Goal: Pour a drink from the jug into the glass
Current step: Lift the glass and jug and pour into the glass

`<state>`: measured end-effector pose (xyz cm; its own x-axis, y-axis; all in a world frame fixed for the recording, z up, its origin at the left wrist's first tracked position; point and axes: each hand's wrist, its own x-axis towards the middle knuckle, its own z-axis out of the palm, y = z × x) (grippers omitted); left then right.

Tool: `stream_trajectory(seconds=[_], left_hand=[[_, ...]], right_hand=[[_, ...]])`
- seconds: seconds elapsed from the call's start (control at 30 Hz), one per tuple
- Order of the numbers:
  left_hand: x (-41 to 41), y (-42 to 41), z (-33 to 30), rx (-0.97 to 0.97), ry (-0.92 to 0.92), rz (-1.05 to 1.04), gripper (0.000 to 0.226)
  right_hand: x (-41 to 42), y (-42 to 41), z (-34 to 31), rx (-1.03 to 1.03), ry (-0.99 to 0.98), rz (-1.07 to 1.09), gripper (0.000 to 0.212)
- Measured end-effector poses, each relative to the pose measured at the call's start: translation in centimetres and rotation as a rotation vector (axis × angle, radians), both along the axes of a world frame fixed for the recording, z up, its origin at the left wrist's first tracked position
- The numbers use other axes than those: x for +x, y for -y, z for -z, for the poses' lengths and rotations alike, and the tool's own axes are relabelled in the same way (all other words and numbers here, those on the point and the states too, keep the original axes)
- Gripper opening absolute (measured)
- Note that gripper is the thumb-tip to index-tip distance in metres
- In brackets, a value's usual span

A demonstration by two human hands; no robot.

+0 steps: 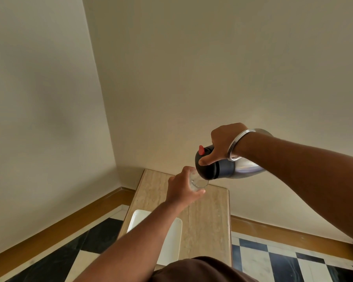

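A steel jug (247, 168) with a black lid and a red tab is tipped steeply to the left, its spout right over the rim of a clear glass (199, 182). My right hand (222, 145) grips the jug's handle, thumb pressed on the lid. My left hand (180, 190) is wrapped around the glass and holds it just above the far part of the narrow beige table (208, 220). Whether liquid is flowing is too small to tell.
A white rectangular tray (172, 241) lies on the near left part of the table, partly under my left forearm. The table stands in a corner of cream walls. A black and white checkered floor lies on both sides.
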<state>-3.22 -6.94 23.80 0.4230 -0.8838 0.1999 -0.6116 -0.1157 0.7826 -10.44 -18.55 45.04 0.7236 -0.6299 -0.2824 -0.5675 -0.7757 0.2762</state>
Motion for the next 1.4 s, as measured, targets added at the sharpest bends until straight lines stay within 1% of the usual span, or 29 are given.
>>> stream_trajectory(seconds=[0.2, 0.57, 1.4], left_hand=[[0.2, -0.1, 0.5, 0.019, 0.017, 0.01, 0.068], [0.4, -0.2, 0.7, 0.039, 0.016, 0.02, 0.07], [0.3, -0.4, 1.6, 0.079, 0.045, 0.016, 0.067]], right_hand=[[0.1, -0.1, -0.2, -0.028, -0.011, -0.004, 0.07], [0.1, -0.1, -0.7, -0.068, -0.057, 0.002, 0.072], [0.6, -0.5, -0.2, -0.084, -0.066, -0.033, 0.074]])
